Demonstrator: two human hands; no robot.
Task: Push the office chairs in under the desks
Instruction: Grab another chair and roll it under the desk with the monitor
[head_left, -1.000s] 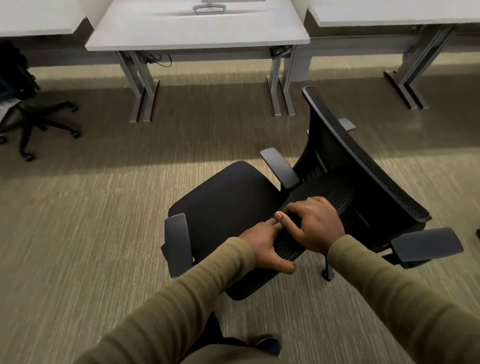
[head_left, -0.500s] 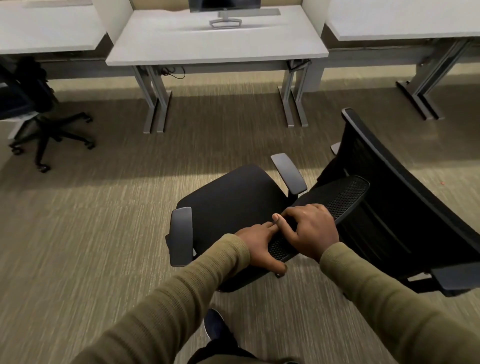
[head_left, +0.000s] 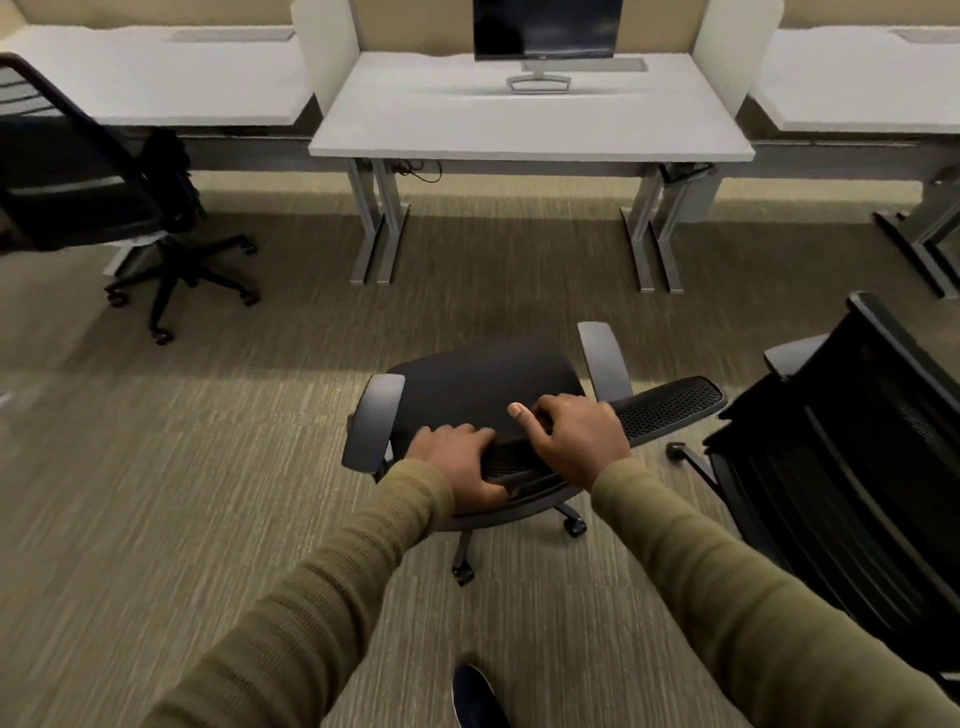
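Observation:
A black office chair (head_left: 483, 384) with grey armrests stands on the carpet in front of me, its seat facing the middle white desk (head_left: 530, 124). Both my hands grip the top edge of its mesh backrest (head_left: 670, 405). My left hand (head_left: 457, 462) holds the left end of that edge, and my right hand (head_left: 576, 441) is closed over it just to the right, thumb pointing up. A stretch of open carpet lies between the chair and the desk.
A monitor (head_left: 545, 31) stands on the middle desk. A second black chair (head_left: 857, 467) is close on my right. A third chair (head_left: 93, 182) stands at the left desk (head_left: 156, 83). Another desk (head_left: 857, 88) is at the far right. My shoe (head_left: 478, 696) shows below.
The chair has turned so its seat now faces the middle desk, and it has rolled closer to it. The desks and monitor have come further into view. Both hands kept their hold.

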